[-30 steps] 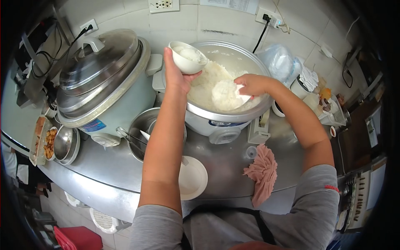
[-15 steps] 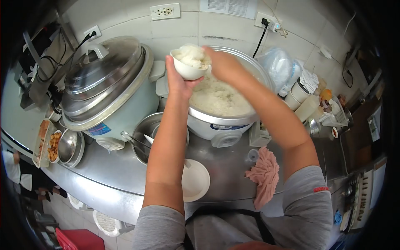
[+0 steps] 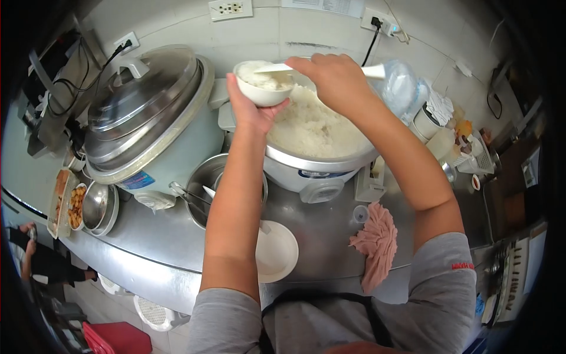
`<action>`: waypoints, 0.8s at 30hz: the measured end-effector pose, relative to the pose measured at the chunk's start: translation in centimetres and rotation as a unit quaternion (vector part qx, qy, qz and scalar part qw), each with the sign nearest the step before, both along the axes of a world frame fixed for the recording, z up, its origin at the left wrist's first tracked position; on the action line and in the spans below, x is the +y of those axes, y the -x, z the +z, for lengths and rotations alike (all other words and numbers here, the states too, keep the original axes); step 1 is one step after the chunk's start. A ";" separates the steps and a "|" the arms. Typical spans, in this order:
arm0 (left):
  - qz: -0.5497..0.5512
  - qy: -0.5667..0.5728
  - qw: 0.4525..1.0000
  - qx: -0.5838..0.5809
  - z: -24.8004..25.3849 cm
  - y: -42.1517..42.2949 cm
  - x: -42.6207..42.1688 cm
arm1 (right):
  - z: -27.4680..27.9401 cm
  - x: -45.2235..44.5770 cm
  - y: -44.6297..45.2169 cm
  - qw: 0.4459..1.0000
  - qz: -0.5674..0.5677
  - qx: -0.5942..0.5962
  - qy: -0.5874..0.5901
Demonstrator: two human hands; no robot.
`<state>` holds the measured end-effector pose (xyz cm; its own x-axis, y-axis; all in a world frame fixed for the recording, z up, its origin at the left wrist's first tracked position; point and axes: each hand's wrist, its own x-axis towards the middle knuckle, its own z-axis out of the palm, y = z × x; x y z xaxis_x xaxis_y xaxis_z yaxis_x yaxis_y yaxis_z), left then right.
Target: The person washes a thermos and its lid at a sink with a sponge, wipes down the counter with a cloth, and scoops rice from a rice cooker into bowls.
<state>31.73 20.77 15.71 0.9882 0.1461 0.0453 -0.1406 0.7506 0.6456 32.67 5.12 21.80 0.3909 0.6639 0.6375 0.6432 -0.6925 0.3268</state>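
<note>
My left hand (image 3: 253, 111) is closed around a white bowl (image 3: 265, 95), holding it up over the left rim of an open rice cooker (image 3: 283, 158). Cooked rice (image 3: 252, 74) fills the bowl. My right hand (image 3: 333, 79) grips a white rice paddle (image 3: 375, 72) held nearly level; its blade lies against the rice at the top of the bowl. More rice (image 3: 315, 127) sits inside the cooker below my right hand.
A second, lidded rice cooker (image 3: 153, 118) stands on the left. In front are a metal pot (image 3: 197, 171) with utensils and a white bowl (image 3: 277, 253). A pink cloth (image 3: 377, 245) lies at right, near plastic bags (image 3: 401, 85) and containers. Another person (image 3: 56, 259) is at far left.
My right hand has moved right and slightly up, and the paddle now shows across the bowl. The rice mound in the bowl looks lower and flatter. My left hand has shifted slightly left.
</note>
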 end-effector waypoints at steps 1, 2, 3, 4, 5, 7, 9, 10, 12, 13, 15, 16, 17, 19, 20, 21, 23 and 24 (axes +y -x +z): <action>0.012 0.010 1.000 -0.002 0.0 0.0 0.0 | 0.2 -0.3 -0.8 0.999 -0.007 0.011 -0.041; 0.029 0.008 0.999 -0.015 0.1 0.0 -0.1 | 0.7 -0.5 -2.0 0.996 -0.013 0.021 -0.083; 0.046 0.006 0.999 -0.028 0.1 0.2 -0.2 | 1.1 -0.6 -3.2 0.992 -0.017 0.032 -0.124; 0.065 0.006 0.997 -0.041 0.0 0.3 -0.3 | 0.7 -0.5 -4.6 0.994 -0.058 0.052 -0.081; 0.075 0.012 0.996 -0.044 0.0 0.2 -0.2 | -0.6 -0.2 -6.3 0.992 -0.098 0.073 -0.038; 0.096 0.038 0.993 -0.047 -0.2 0.0 -0.1 | -3.2 0.9 -8.7 0.982 -0.147 0.109 0.047; 0.106 0.048 0.992 -0.049 -0.2 -0.1 0.2 | -4.7 2.9 -9.9 0.968 -0.163 0.139 0.134; 0.103 0.045 0.992 -0.049 -0.3 -0.1 0.1 | -5.0 3.7 -10.2 0.959 -0.170 0.144 0.173; 0.097 0.041 0.993 -0.052 -0.4 -0.1 0.2 | -5.4 5.2 -10.5 0.938 -0.182 0.153 0.252; 0.094 0.039 0.993 -0.055 -0.4 -0.2 0.3 | -5.4 5.4 -10.6 0.937 -0.175 0.159 0.256; 0.099 0.038 0.993 -0.060 -0.5 -0.3 0.4 | -5.6 5.4 -10.8 0.934 -0.160 0.175 0.267; 0.098 0.033 0.993 -0.063 -0.6 -0.3 0.5 | -6.0 5.2 -10.9 0.931 -0.153 0.189 0.272; 0.095 0.030 0.993 -0.068 -0.6 -0.4 0.5 | -6.4 4.8 -10.9 0.927 -0.149 0.202 0.277; 0.088 0.027 0.993 -0.074 -0.7 -0.5 0.4 | -6.8 4.6 -10.9 0.919 -0.149 0.225 0.289; 0.085 0.026 0.993 -0.075 -0.7 -0.6 0.5 | -7.0 4.7 -10.7 0.914 -0.152 0.236 0.293; 0.084 0.023 0.993 -0.075 -0.7 -0.5 0.6 | -7.1 4.9 -10.2 0.910 -0.154 0.247 0.296; 0.084 0.021 0.994 -0.072 -0.7 -0.4 0.6 | -6.9 5.2 -9.0 0.905 -0.154 0.251 0.307; 0.083 0.020 0.994 -0.072 -0.5 -0.4 0.5 | -6.6 5.3 -8.6 0.903 -0.155 0.252 0.311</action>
<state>32.16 21.29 15.19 0.9339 0.3112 0.1762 -0.3540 0.7339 0.5797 41.28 10.40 15.18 0.7560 0.6412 -0.1315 0.6252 -0.6480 0.4351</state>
